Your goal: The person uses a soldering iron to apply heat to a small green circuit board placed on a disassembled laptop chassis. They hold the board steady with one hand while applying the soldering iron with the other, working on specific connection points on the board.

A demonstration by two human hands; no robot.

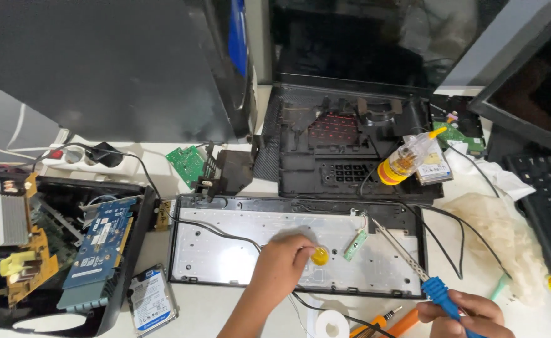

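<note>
Left hand rested on the keyboard tray, fingertips pinched on a small yellow tin near the tray's middle. Right hand at lower right, grip closed round the blue handle of a soldering iron; shaft slanted up and left, tip just beside a small green board lying on the tray, contact not clear. Black cable trailed across the tray from upper left toward the left hand. Opened black laptop shell stood behind the tray, with a yellow-capped bottle lying tilted on its right edge. Blue card and heatsinked boards piled in an open case at far left. Hard drive lay flat on the surface below the tray's left corner. Solder spool and orange screwdriver near the front edge, between the hands. Loose green board behind the tray, left of the shell. White power strip at the back left. Crumpled plastic right of the tray, black keyboard beyond it.
</note>
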